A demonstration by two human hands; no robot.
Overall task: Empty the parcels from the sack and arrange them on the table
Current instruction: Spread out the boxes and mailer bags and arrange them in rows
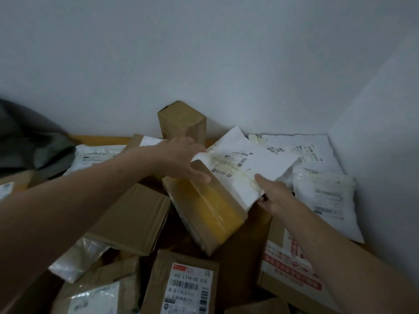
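A flat white mailer parcel (256,164) with barcode labels is held above the pile near the table's back corner. My left hand (181,158) grips its left edge, and my right hand (273,196) pinches its lower right corner. Under it lies a tilted cardboard box wrapped in yellow tape (204,211). The grey sack (29,141) slumps at the left edge. Many cardboard boxes and white bags cover the wooden table (99,139).
A tall cardboard box (181,121) stands upright against the back wall. White padded bags (326,196) lie along the right wall. A labelled box (186,284) and a red-printed box (292,268) lie near me. Walls close in behind and to the right.
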